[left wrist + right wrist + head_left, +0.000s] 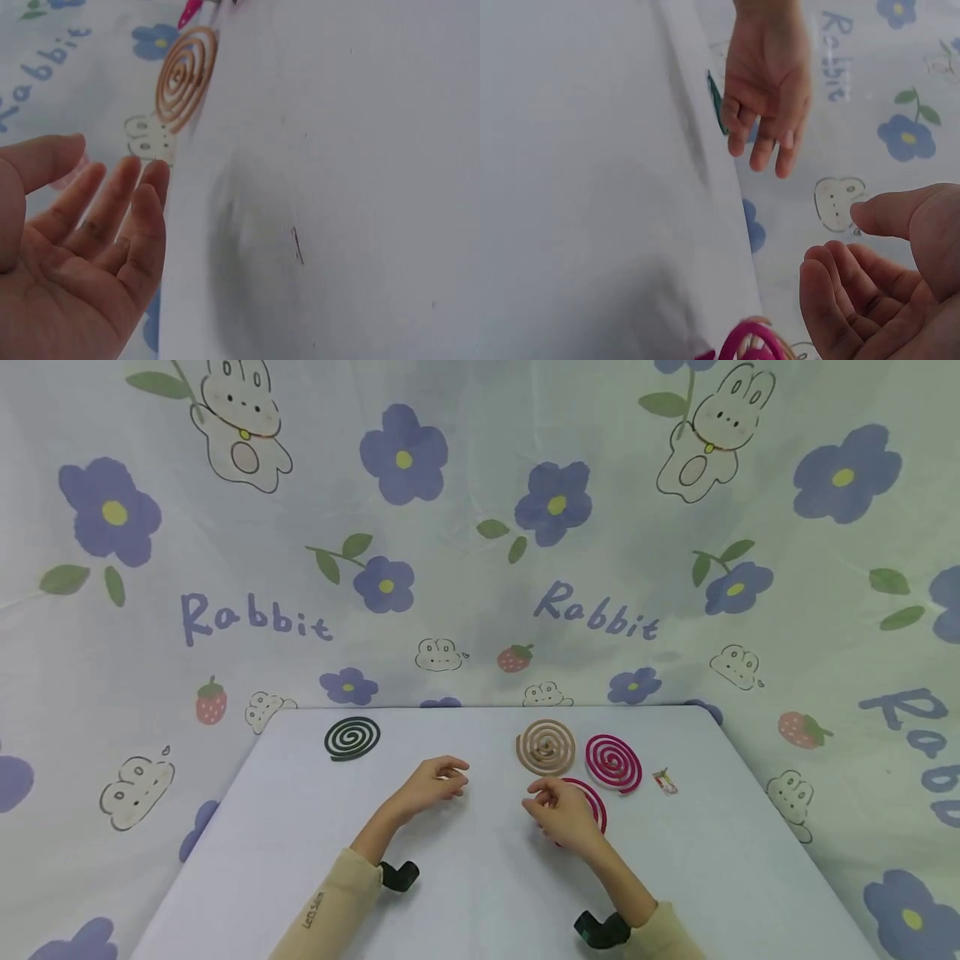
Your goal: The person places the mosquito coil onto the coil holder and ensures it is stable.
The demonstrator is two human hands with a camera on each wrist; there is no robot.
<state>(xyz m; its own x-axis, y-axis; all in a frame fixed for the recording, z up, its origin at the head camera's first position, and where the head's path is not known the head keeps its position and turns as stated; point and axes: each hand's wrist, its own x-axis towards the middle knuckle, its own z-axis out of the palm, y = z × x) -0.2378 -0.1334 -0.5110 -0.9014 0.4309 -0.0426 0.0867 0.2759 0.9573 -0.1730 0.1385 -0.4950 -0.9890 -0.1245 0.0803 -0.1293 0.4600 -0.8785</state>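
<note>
My left hand [431, 785] hovers over the middle of the white table, fingers loosely bent and holding nothing. To its right my right hand [566, 814] is also empty, its fingers relaxed. It overlaps a magenta mosquito coil [602, 817] in the head view and hides much of it. A second magenta mosquito coil [613, 763] lies just beyond, beside a tan mosquito coil [546, 747]. Far off on the left lies a dark green mosquito coil [352, 737]. The left wrist view shows bare space between thumb and fingers of the left hand [90, 262].
A small colourful printed piece [665, 781] lies right of the magenta coils. Behind the table [300, 877] hangs a pale curtain [465, 543] printed with flowers and rabbits. Black wrist devices [400, 876] sit at both cuffs.
</note>
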